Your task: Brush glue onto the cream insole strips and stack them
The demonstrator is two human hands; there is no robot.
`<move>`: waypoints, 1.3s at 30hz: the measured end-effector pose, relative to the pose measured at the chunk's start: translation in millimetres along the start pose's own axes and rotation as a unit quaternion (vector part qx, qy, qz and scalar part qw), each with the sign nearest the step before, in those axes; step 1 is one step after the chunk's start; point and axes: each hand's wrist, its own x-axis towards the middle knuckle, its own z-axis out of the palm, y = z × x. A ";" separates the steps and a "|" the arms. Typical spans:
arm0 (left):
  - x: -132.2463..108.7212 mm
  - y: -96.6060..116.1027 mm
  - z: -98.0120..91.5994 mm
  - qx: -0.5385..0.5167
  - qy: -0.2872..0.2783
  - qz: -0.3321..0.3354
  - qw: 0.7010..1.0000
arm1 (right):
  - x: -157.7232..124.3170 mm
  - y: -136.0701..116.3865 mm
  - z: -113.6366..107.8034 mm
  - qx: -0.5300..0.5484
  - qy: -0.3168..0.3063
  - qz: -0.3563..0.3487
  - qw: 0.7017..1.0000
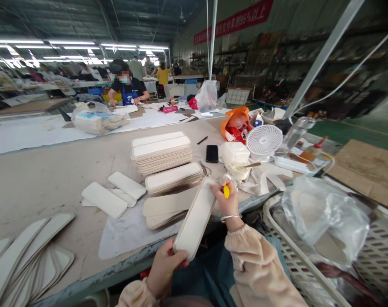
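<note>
A long cream panel (196, 219) with rounded corners is tilted over the table's front edge. Its near end is pinched between the thumb and fingers of my left hand (168, 262). My right hand (227, 200) touches the panel's far end and is closed around a tool with a yellow handle (226, 191); the tool's working end is hidden. Just beyond the panel lie a stack of beige strips (168, 207), a low stack of white-topped panels (174, 177) and a taller stack (161, 149). Scissors (205, 169) rest beside the low stack.
Loose panels (106, 199) and a fanned pile (36, 256) lie to the left. Rightward stand a white tub (234, 154), a fan (264, 140) and a glue bottle (310, 151), with a phone (212, 154) nearby. A plastic basket (309, 260) is at my right. A co-worker (128, 87) sits across.
</note>
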 end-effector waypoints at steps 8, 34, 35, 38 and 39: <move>-4.8 -2.3 -2.8 0.009 -0.029 0.011 0.999 | -2.6 -5.9 -2.7 -0.004 0.005 0.000 1.000; 6.8 29.7 19.0 0.006 -0.146 0.016 0.989 | -28.1 -26.5 -1.4 -0.068 -0.083 -0.029 0.994; 7.4 29.2 18.1 0.008 -0.149 0.015 0.989 | -27.9 -26.5 -0.8 -0.075 -0.083 -0.032 0.993; 9.5 27.7 15.3 0.011 -0.150 0.021 0.988 | -27.0 -25.2 -0.4 -0.088 -0.089 -0.041 0.991; 9.0 26.9 14.5 0.010 -0.145 0.022 0.989 | -27.5 -25.2 -1.0 -0.089 -0.093 -0.041 0.991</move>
